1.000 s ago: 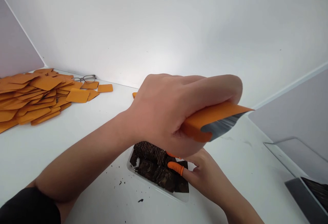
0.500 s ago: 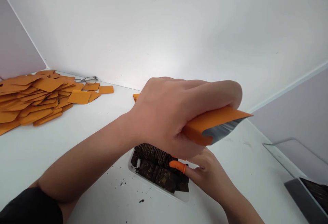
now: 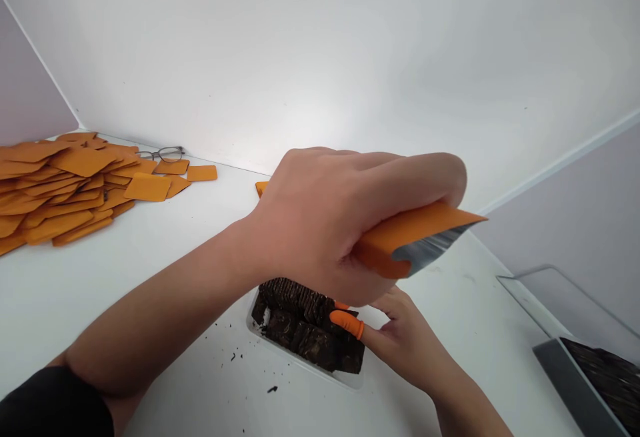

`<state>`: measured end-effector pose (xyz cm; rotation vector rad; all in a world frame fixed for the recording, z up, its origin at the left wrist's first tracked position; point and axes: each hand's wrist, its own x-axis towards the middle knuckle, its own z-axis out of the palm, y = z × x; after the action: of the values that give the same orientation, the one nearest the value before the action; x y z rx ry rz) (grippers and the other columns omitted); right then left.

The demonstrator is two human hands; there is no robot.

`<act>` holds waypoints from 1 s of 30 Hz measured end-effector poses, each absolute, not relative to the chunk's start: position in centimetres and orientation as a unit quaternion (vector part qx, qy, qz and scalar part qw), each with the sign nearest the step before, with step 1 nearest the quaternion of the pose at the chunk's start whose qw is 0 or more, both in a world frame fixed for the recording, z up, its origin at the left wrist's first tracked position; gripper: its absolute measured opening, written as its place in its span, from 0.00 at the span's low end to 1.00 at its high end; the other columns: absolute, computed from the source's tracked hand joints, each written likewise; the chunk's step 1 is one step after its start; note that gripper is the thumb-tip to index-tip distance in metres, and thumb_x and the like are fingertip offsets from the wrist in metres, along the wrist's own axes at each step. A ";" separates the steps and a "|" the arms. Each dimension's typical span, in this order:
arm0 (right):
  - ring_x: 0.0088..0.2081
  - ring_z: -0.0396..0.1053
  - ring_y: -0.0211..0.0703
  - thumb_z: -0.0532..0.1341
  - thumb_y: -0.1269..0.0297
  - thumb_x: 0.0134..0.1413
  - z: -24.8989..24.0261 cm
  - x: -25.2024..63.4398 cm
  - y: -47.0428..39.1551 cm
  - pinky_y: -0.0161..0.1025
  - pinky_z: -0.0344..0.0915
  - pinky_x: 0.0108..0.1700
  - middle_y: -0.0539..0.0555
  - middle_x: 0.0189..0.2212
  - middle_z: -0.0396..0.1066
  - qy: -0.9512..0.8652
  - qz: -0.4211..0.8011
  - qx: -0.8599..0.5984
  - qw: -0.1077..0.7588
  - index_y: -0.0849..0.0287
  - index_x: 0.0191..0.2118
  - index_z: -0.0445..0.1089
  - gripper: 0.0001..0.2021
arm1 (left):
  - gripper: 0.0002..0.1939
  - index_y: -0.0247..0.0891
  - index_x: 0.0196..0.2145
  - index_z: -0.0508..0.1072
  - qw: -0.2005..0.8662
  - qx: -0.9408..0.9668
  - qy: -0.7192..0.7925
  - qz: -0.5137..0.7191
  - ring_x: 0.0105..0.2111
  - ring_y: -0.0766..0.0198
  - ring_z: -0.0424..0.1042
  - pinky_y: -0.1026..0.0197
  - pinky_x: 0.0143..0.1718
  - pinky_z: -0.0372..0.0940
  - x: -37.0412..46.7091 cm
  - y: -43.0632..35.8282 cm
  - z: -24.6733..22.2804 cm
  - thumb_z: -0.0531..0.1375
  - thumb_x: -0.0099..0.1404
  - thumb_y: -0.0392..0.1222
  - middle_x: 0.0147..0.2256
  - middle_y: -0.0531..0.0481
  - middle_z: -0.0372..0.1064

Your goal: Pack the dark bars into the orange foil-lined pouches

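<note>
My left hand (image 3: 320, 223) is raised over the table, its fingers curled around an orange foil pouch (image 3: 395, 230). The pouch's mouth gapes to the right, showing a silvery lining. Lower down, my right hand (image 3: 400, 337) reaches into a white plastic tray (image 3: 300, 367). Dark brown pressed squares, like compressed tea (image 3: 317, 347), fill this tray, some stacked on edge in a row. Orange finger cots cover the right thumb and a fingertip, closed together at the row's right end. My left hand partly hides those fingers, and what lies between them cannot be made out.
A large heap of orange pouches (image 3: 65, 190) lies at left, with eyeglasses (image 3: 170, 153) behind it. Another orange item (image 3: 261, 188) shows past my left wrist. Dark crumbs (image 3: 273, 389) dot the white table. A grey-edged container (image 3: 575, 383) with dark contents stands at right.
The whole view has shifted slightly, bringing more of the right-hand container into sight. Both hands keep nearly the same pose, the left still holding the open pouch.
</note>
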<state>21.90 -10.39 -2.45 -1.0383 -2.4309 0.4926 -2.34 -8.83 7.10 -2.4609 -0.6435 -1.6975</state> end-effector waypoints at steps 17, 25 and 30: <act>0.30 0.68 0.39 0.68 0.55 0.60 -1.5 21.6 -10.5 0.37 0.65 0.31 0.50 0.28 0.70 -0.727 0.254 -0.437 0.465 0.52 0.32 0.76 0.08 | 0.11 0.43 0.33 0.65 0.063 -0.752 -0.287 -0.590 0.21 0.68 0.57 0.61 0.20 0.52 -1.1 -8.3 7.3 0.54 0.54 0.29 0.25 0.56 0.68; 0.33 0.65 0.42 0.76 0.53 0.48 5.8 19.1 -11.7 0.44 0.65 0.38 0.50 0.28 0.63 -0.510 0.215 -0.418 0.720 0.53 0.29 0.74 0.13 | 0.09 0.44 0.32 0.66 0.213 -0.664 -0.255 -0.670 0.20 0.65 0.60 0.57 0.22 0.52 0.7 -7.8 6.5 0.56 0.55 0.30 0.23 0.56 0.69; 0.32 0.64 0.39 0.75 0.56 0.49 8.4 17.5 -11.9 0.42 0.62 0.36 0.48 0.28 0.67 -0.532 0.170 -0.435 0.706 0.50 0.34 0.78 0.09 | 0.10 0.42 0.33 0.66 0.158 -0.686 -0.286 -0.650 0.23 0.65 0.64 0.57 0.25 0.58 0.1 -7.9 6.4 0.56 0.55 0.30 0.26 0.55 0.71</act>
<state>17.55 -11.88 8.39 -0.9664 -1.1826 0.3789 0.10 -7.91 6.42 -1.9619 -0.8196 -1.8604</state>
